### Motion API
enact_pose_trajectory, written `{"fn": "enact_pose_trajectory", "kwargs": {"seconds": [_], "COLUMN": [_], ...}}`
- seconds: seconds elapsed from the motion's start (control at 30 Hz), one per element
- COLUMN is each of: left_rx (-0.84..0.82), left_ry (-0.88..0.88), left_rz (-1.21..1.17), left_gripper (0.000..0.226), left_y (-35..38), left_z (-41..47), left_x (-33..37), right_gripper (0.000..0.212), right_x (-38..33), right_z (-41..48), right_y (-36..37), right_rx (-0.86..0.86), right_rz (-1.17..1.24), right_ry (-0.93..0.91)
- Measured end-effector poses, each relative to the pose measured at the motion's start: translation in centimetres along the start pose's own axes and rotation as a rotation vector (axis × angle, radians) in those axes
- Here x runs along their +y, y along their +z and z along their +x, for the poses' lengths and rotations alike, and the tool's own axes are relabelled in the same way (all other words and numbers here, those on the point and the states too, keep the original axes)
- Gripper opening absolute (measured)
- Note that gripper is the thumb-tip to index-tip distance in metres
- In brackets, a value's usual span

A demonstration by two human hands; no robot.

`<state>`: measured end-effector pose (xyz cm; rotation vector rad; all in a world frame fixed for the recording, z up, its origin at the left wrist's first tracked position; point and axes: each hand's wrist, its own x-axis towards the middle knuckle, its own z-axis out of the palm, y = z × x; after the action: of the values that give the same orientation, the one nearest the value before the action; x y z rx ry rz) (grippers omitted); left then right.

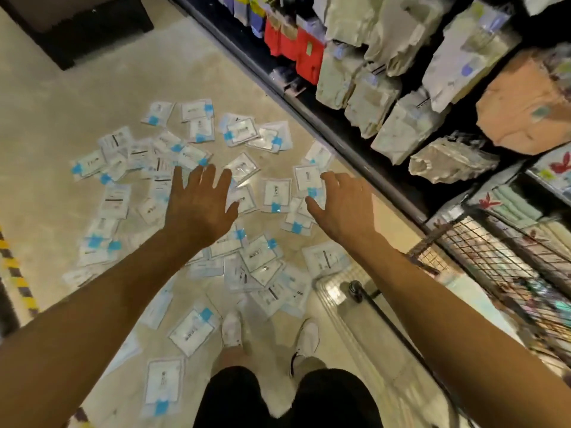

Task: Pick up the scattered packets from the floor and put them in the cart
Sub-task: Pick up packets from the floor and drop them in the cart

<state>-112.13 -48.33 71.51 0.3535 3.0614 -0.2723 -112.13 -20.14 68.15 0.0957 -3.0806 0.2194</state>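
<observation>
Several clear packets with white cards and blue tabs (276, 194) lie scattered over the beige floor (77, 125), some overlapping. My left hand (200, 205) is stretched out above the middle of the pile with fingers spread and holds nothing. My right hand (343, 205) reaches out above the packets on the right, fingers relaxed and empty. A black wire cart (482, 251) stands at the right, and its black handle bar (383, 316) runs under my right forearm.
Dark shelving (355, 149) with bagged textiles and red packs lines the right side. A dark box (77, 26) stands at the far left. Yellow-black floor tape (15, 270) marks the left edge. My two white shoes (231, 330) stand among the nearest packets.
</observation>
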Motion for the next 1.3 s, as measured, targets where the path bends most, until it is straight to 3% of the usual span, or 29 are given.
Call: {"fn": "enact_pose_trajectory", "kwargs": {"seconds": [0.17, 0.5, 0.6, 0.73, 0.8, 1.0, 1.3], "left_rx": [-0.117, -0.274, -0.374, -0.533, -0.561, -0.481, -0.405], "left_ry": [0.159, 0.456, 0.435, 0.239, 0.157, -0.004, -0.159], "left_rz": [0.068, 0.171, 0.082, -0.091, -0.202, -0.313, -0.397], "left_gripper": [0.072, 0.072, 0.072, 0.071, 0.073, 0.089, 0.102], "left_y": [14.4, 51.7, 63.1, 74.5, 78.7, 86.2, 87.6], "left_z": [6.1, 12.8, 13.6, 14.9, 15.8, 17.4, 19.2], "left_x": [0.7, 2.8, 3.0, 3.6, 4.3, 7.2, 4.9], "right_gripper": [0.065, 0.06, 0.062, 0.065, 0.064, 0.062, 0.101], "right_x": [0.9, -2.1, -3.6, -5.4, -5.6, -4.2, -5.5], "right_z": [-0.3, -5.1, -7.1, -8.8, -8.9, -5.4, -2.1], "right_y": [15.0, 49.4, 60.5, 72.5, 76.9, 84.9, 87.0], "right_rx": [-0.124, -0.264, -0.315, -0.463, -0.46, -0.393, -0.383], "right_rz": [0.045, 0.061, 0.153, 0.401, 0.451, 0.294, 0.3], "right_ry": [0.159, 0.339, 0.473, 0.754, 0.781, 0.526, 0.426]}}
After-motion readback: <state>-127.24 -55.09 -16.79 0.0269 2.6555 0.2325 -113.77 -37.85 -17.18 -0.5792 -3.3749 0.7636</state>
